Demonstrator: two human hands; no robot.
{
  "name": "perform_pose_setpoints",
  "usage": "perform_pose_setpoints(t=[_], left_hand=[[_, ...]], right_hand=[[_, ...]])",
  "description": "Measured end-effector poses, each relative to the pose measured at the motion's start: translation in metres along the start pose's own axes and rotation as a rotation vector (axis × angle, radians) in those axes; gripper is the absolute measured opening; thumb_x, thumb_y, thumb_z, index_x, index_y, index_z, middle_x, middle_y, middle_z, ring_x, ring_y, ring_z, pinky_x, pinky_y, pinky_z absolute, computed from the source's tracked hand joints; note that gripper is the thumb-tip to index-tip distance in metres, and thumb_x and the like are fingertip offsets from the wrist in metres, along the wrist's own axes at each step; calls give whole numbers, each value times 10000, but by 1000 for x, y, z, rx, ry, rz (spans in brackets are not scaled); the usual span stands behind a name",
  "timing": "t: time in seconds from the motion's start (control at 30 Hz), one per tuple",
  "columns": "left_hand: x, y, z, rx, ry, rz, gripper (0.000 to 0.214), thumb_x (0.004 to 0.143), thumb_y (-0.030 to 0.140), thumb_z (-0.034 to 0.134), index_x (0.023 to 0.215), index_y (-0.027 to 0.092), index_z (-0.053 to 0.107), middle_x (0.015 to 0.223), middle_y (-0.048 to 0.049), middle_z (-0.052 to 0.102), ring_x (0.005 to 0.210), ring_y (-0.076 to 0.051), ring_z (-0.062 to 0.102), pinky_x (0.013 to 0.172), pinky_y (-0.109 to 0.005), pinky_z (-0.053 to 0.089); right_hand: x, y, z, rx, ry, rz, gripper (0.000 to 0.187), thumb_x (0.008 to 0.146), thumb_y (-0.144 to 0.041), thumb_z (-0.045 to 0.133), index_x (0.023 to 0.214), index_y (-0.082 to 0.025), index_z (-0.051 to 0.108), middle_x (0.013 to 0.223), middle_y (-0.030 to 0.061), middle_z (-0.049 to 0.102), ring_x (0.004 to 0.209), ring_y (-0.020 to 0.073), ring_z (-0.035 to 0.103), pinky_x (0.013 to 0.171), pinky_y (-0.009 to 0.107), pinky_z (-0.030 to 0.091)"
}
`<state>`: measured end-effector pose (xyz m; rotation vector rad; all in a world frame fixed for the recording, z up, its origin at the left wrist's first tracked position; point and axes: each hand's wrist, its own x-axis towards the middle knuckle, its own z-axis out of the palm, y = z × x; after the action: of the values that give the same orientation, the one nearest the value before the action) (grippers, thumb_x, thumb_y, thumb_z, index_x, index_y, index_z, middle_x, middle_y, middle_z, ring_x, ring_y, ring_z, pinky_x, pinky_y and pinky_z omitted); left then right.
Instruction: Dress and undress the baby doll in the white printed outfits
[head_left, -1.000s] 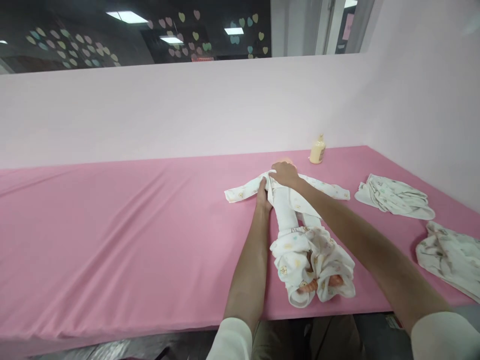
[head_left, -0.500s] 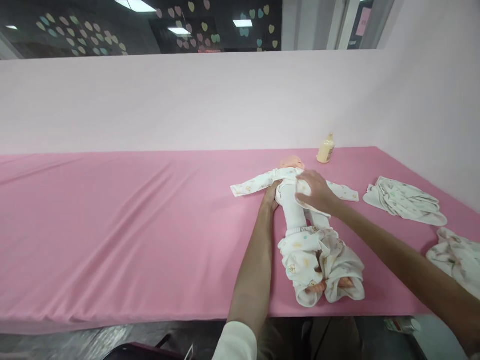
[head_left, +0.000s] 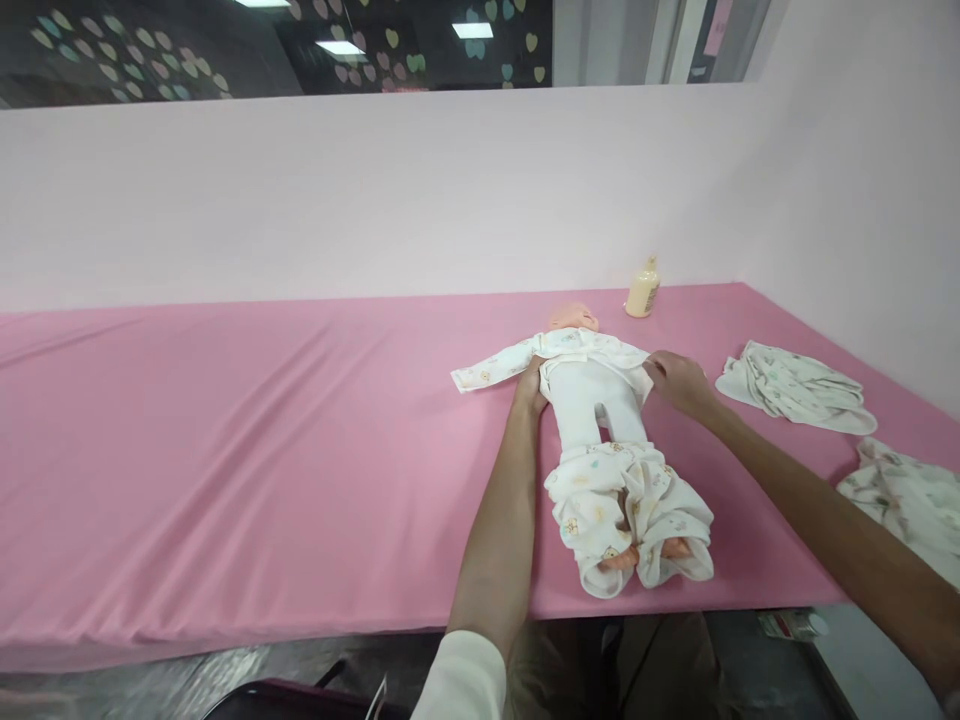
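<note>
Our left hand (head_left: 531, 385) lies against the near side of the doll (head_left: 592, 410), its fingers curled in at the edge of the printed top (head_left: 581, 345). We cannot tell whether they pinch the cloth or only press on it. Our right hand (head_left: 675, 380), at three o'clock from the doll's chest, has its fingertips drawn together on the top's other edge, where the cloth is pulled outward. The doll lies on its back near the front edge of the table (head_left: 225, 450), head towards twelve o'clock and feet towards six. Its trousers (head_left: 630, 510) are bunched down around the ankles. We judge the doll to be light and fairly limp, with a soft cloth body. The thin cotton top would stretch, crease and slip over it easily, so the hems and sleeve ends are where to hold the cloth and the trunk is where to hold the doll. At one o'clock from the head a small cream bottle (head_left: 643, 290) stands upright, well apart from us. At three o'clock lies a crumpled garment (head_left: 795, 388), and at four o'clock a second garment (head_left: 900, 495), both apart from the doll. The table is draped in a pink sheet with long loose wrinkles that would slide under any push. A pale pink wall (head_left: 375, 200) closes the back and the right, and above it a dark window (head_left: 150, 60) carries heart stickers and reflected ceiling lights.
</note>
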<state>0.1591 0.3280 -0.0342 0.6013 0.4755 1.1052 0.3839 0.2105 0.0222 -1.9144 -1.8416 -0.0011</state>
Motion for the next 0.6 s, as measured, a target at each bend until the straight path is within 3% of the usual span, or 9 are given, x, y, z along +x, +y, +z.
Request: perform_pose_setpoints(t=[0.13,0.33,0.5,0.57,0.6], left_hand=[[2,0,-1,-1,14,-28,291,704,204,647,973,98,678,908,-105,747,950,-231,687,980,-359,485],[3,-1,-2,-31,87,-13,193,691,168,648,876,116,662,817,-74,731,924,-224,686,955,-350,497],[3,-2,-4,-46,57,24,209,708,198,684,904,132,654,881,-71,729,978,-222,676,965,-350,493],[3,-3,-4,-51,58,30,199,705,200,697,886,134,648,896,-71,728,993,-221,673,969,-341,489],[3,-3,-4,-56,56,30,186,703,196,696,871,133,644,894,-70,727,996,-221,672,969,-337,488]], right_hand=[[22,12,19,-156,-16,-6,277,950,-291,388,867,-182,628,913,98,700,784,212,587,659,298,315],[40,-11,45,-273,20,71,341,981,-278,341,901,-141,643,933,187,702,794,240,616,667,311,291],[23,-36,17,-72,187,271,345,961,-336,352,755,-190,587,796,115,674,702,222,570,621,317,310],[-1,-54,-2,93,170,166,343,946,-388,377,717,-210,561,721,71,636,663,202,544,619,317,345],[-14,-64,-10,179,63,92,334,924,-430,425,707,-217,562,725,57,634,670,197,548,623,314,365]])
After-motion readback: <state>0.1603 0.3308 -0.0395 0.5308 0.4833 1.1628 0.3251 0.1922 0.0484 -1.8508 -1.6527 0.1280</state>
